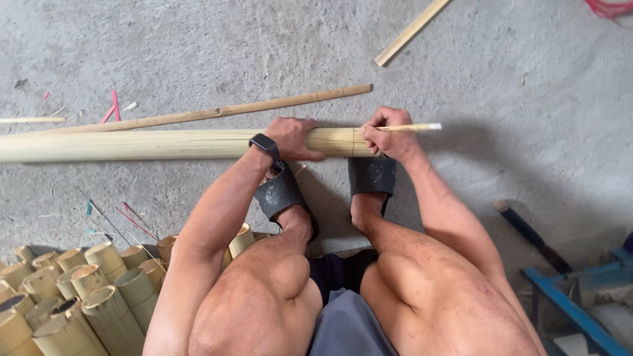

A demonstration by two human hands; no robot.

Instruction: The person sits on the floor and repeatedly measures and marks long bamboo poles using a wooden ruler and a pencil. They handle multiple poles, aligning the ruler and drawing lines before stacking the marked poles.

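Observation:
A long pale bamboo pole [132,144] lies across the concrete floor in front of my feet. My left hand [293,137], with a black watch on the wrist, grips the pole near its right end. My right hand [389,132] rests against the cut end of the pole and holds a thin pencil-like stick [412,127] that points to the right. I am squatting, both feet in dark sandals [372,175] just behind the pole.
A thinner bamboo stick [217,112] lies beyond the pole, another stick [412,31] at the top. Several short cut bamboo tubes [72,296] are piled at lower left. A blue metal frame [567,303] and a dark handle [531,234] lie at lower right.

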